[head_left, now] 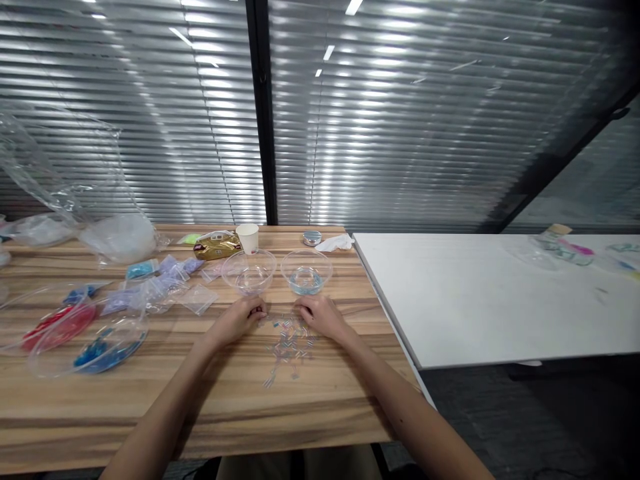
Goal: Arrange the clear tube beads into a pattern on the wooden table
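Observation:
Small thin striped pieces [290,341] lie scattered on the wooden table [240,407] in front of me. My left hand [241,316] rests at the left upper edge of this pile, its fingers curled and pinched together. On the pile's right upper edge is my right hand [319,315], fingers likewise drawn together. What either hand holds is too small to make out. Just beyond my left hand stands a clear plastic bowl [249,272] with a few pale bits in its bottom. A second clear bowl [307,272], behind my right hand, contains light blue pieces.
Left are small bags of purple pieces [167,280], a bowl with red pieces [60,325] and one with blue pieces [107,347]. Behind the bowls stand a gold packet [217,245], a paper cup [247,237], a round tin [312,237] and a tissue [335,243]. A white table [480,300] adjoins at right.

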